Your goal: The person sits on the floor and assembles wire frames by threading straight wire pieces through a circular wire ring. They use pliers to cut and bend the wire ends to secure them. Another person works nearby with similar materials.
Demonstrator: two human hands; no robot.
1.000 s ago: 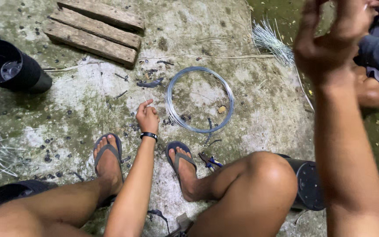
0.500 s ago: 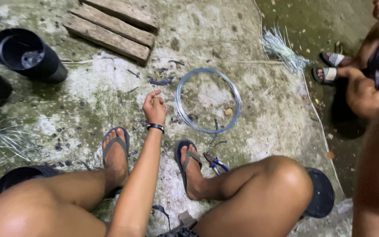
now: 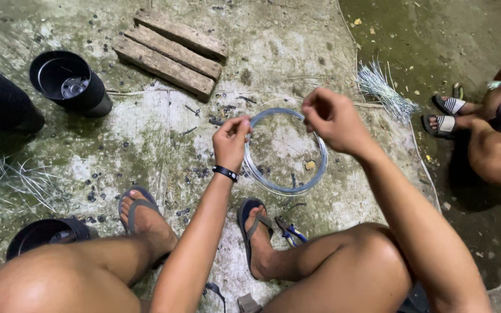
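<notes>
A coil of thin grey wire lies flat on the concrete between my feet and a stack of planks. My left hand, with a black band on its wrist, hovers over the coil's left rim with thumb and forefinger pinched on the wire. My right hand is over the coil's upper right rim, its fingers also pinched together on a thin strand. Blue-handled pliers lie on the ground beside my right foot, below the coil.
Three weathered wooden planks lie at the back. A black pot stands at the left, another by my left knee. A bundle of cut wire pieces lies at the right, near another person's sandalled feet.
My right hand has come down from the upper right to the coil's rim. My left hand has lifted slightly and pinched at the coil's left edge.
</notes>
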